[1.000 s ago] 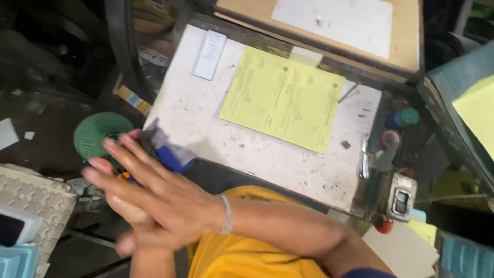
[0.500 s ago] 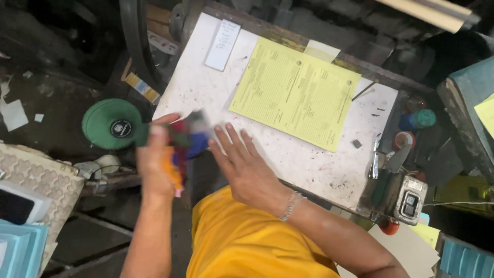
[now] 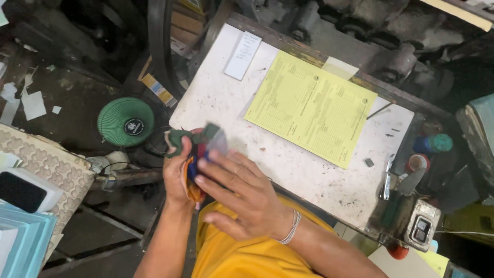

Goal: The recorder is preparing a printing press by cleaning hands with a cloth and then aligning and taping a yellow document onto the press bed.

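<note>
You are sitting at a white worktable (image 3: 309, 170) with a speckled, stained top, and its near edge is running from about nine o'clock down to five o'clock in the view. A yellow sheet (image 3: 311, 108) is lying flat on it at about one o'clock from your hands, well apart from them, and nothing is touching it. A small white slip (image 3: 243, 55) is lying near the table's far corner at twelve o'clock. Off the table, at ten o'clock from your hands, a green fan (image 3: 126, 122) is lying on the dark floor.

The work in hand is looking only part done, as far as I can judge: the bundle of rags (image 3: 198, 149), green, red, blue and orange, is bunched up at the table's near corner, and the sheet is lying untouched.

Your left hand (image 3: 177, 177) is coming up from six o'clock and is curling around the bundle from the nine o'clock side, gripping it. Your right hand (image 3: 242, 198), with a thin bangle at the wrist, is lying flat and spread, fingers pointing toward ten o'clock, pressing against the bundle without closing on it.
</note>
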